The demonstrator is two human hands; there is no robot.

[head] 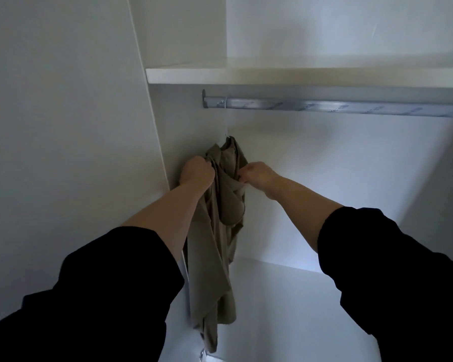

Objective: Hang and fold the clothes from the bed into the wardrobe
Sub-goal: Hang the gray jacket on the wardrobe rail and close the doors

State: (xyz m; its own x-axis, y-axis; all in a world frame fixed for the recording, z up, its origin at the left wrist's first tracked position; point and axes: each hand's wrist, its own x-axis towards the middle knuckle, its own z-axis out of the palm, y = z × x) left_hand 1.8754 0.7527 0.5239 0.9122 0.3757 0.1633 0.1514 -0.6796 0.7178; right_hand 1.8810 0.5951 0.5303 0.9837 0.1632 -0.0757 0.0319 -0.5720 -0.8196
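An olive-brown garment (pixel 215 252) hangs in the back left corner of the white wardrobe, its top reaching a small hook (pixel 228 135) on the back wall. My left hand (pixel 198 172) is closed on the garment's upper left edge. My right hand (pixel 256 175) pinches the fabric on its right side at about the same height. The cloth droops in folds down to the wardrobe floor. A hanger, if there is one, is hidden inside the fabric.
A metal hanging rail (pixel 324 107) runs to the right under a white shelf (pixel 272 74). The wardrobe's left side panel (pixel 168 142) stands close beside the garment. The white floor panel (pixel 285 296) lies below. A small metal piece (pixel 19 357) shows at the bottom edge.
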